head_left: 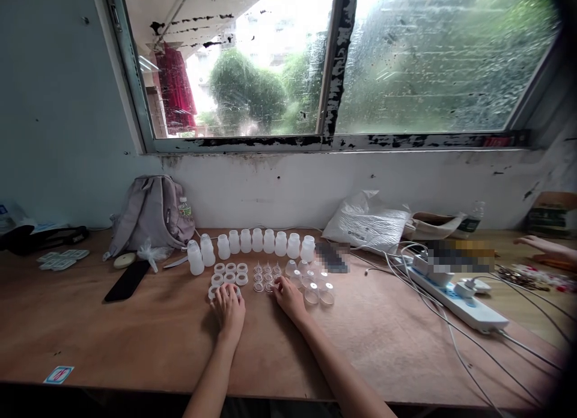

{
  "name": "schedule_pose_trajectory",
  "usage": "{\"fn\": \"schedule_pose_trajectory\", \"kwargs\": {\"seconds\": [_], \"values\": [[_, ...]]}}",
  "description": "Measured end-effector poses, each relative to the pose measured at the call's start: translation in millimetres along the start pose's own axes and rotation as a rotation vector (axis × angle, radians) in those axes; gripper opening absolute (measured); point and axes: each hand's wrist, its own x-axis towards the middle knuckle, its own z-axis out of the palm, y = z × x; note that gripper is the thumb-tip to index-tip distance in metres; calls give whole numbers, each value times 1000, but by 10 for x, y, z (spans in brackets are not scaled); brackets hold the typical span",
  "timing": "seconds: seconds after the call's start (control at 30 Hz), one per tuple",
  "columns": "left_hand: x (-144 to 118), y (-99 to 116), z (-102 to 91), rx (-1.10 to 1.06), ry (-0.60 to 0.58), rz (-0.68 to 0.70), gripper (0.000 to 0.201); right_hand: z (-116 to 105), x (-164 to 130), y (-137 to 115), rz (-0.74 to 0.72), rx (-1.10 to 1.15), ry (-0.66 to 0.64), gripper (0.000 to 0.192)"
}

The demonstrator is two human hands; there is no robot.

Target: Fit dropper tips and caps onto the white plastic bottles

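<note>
At centre frame on the table [135,340], parts lie sorted, none assembled: bottles [252,242] rowed, rings [229,272] and clear caps [311,283] grouped. Left hand [229,308] rests loosely curled on a ring; right hand [288,296] fingers small clear pieces [265,277], grip uncertain.

**Single head view, forward and down**

Worn at head height, facing a wooden table [135,334] set against the wall under a window [333,63]. Wide lens, edges bowed, dark corner at right. Forearms enter from the bottom edge, so table near, wall and window further back. No second view to overlap.
</note>
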Motion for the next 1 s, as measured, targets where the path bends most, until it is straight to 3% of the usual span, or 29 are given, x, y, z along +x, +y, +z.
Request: {"fn": "schedule_pose_trajectory", "kwargs": {"seconds": [0.3,0.73,0.87,1.0], "values": [[-6,-4,-15,-35,19,-1,17,-49,-29,-37,-28,45,36,13],[0,22,-35,-83,31,110,22,-46,46,29,95,275,135,21],[301,-33,-144,-49,85,170,21,-73,60,60,107,342,175,22],[985,-99,-378,176,80,106,28,-76,57,67,110,372,191,21]]}}
